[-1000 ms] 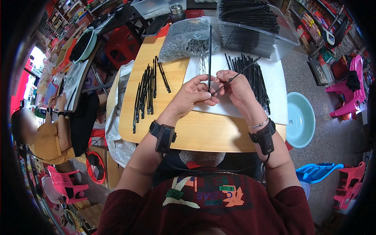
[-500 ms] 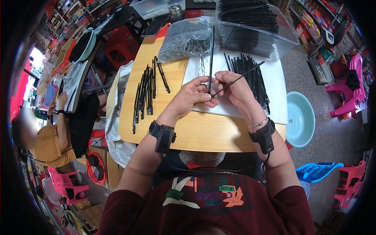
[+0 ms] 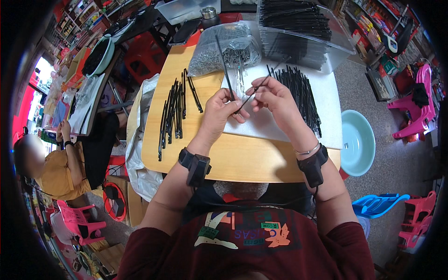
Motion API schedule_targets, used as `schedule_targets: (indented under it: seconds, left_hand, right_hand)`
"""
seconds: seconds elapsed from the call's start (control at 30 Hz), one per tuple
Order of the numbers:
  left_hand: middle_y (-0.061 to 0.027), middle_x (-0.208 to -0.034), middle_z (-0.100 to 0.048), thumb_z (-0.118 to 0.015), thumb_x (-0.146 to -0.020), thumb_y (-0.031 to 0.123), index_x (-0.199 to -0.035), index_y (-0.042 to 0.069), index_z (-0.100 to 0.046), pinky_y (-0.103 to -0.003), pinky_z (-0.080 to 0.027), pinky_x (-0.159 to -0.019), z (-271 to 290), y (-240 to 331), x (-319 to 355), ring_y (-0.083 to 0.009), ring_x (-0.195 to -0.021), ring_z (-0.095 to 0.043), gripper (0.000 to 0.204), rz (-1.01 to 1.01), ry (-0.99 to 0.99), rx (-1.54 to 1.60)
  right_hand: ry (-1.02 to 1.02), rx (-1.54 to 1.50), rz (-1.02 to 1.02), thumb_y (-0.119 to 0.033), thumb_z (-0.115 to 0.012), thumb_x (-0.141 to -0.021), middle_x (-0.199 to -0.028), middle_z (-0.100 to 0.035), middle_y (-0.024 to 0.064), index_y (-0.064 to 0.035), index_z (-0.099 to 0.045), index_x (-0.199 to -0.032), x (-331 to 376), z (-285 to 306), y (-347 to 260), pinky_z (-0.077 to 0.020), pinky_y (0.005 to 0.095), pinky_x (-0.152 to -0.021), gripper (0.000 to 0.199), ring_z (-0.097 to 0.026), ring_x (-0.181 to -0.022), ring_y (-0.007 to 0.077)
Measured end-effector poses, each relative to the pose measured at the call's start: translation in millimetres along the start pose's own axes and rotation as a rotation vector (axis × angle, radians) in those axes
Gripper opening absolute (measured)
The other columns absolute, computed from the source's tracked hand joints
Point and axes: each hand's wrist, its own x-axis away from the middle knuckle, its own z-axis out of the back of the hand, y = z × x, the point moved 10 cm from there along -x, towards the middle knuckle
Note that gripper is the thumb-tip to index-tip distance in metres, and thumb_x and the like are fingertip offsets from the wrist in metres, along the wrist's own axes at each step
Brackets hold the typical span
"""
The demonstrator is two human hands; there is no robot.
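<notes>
Between the thumb and fingers of the left hand [image 3: 216,113] a long black stick [image 3: 223,63] is pinched, its top tilted leftward, and a thin dark stick [image 3: 246,101] is gripped slantwise by the fingertips of the right hand [image 3: 278,102], its lower end set at the left fingertips. Either stick could be dropped or twisted askew if its narrow pinch were slackened, since its long upper end is unsupported. Both hands are turned inward, forearms stretched forward over the table [image 3: 228,158], with loose black sticks [image 3: 176,109] laid leftward and a black pile [image 3: 298,95] spread rightward on a white board [image 3: 330,109].
</notes>
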Motion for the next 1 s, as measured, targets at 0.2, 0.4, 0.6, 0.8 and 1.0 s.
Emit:
schedule_targets:
  seconds: [0.2,0.4,0.6,0.8,1.0]
  left_hand:
    - [-0.0076,-0.077,-0.062,-0.061,-0.085,0.007,-0.093,0.002,-0.05,-0.022,-0.051,-0.055,2,-2,2,-0.0142,-0.064,-0.064,0.014,-0.04,0.026,-0.128]
    - [-0.0026,-0.078,-0.063,-0.063,-0.084,0.007,-0.091,0.004,-0.056,-0.019,-0.045,-0.06,4,-4,4,-0.0078,-0.065,-0.059,0.01,0.014,0.039,-0.201]
    - [0.0011,-0.076,-0.06,-0.067,-0.082,0.007,-0.09,0.004,-0.06,-0.018,-0.043,-0.063,2,2,3,-0.0053,-0.07,-0.056,0.01,-0.095,0.026,-0.198]
    - [0.0055,-0.071,-0.055,-0.067,-0.083,0.009,-0.096,0.004,-0.063,-0.017,-0.035,-0.054,4,2,4,-0.0019,-0.062,-0.046,0.015,-0.047,0.084,-0.216]
    - [0.0073,-0.072,-0.055,-0.068,-0.082,0.013,-0.1,0.006,-0.064,-0.017,-0.033,-0.052,5,-2,4,-0.0015,-0.058,-0.044,0.019,-0.008,0.068,-0.213]
  right_hand:
    - [-0.09,0.26,0.11,-0.009,-0.053,-0.09,-0.083,-0.058,0.0032,0.0004,-0.053,-0.104,3,-12,-3,-0.0473,0.0244,-0.069,0.017,-0.057,-0.075,0.0105]
    - [-0.126,0.256,0.093,-0.007,-0.051,-0.091,-0.079,-0.057,0.0045,0.0029,-0.053,-0.103,4,-19,-1,-0.0482,0.0234,-0.063,0.016,-0.057,-0.067,0.0102]
    - [-0.08,0.268,0.048,-0.006,-0.051,-0.091,-0.08,-0.058,0.0048,0.0038,-0.054,-0.105,2,-13,2,-0.0482,0.0236,-0.064,0.017,-0.057,-0.068,0.0104]
    - [-0.06,0.3,0.089,-0.005,-0.05,-0.089,-0.08,-0.058,0.0038,0.0032,-0.055,-0.104,2,-11,-3,-0.0481,0.0235,-0.065,0.018,-0.057,-0.07,0.0097]
    - [-0.026,0.375,0.131,-0.009,-0.049,-0.09,-0.075,-0.058,0.0023,0.0015,-0.059,-0.1,1,-8,-6,-0.0462,0.0226,-0.063,0.018,-0.055,-0.066,0.0087]
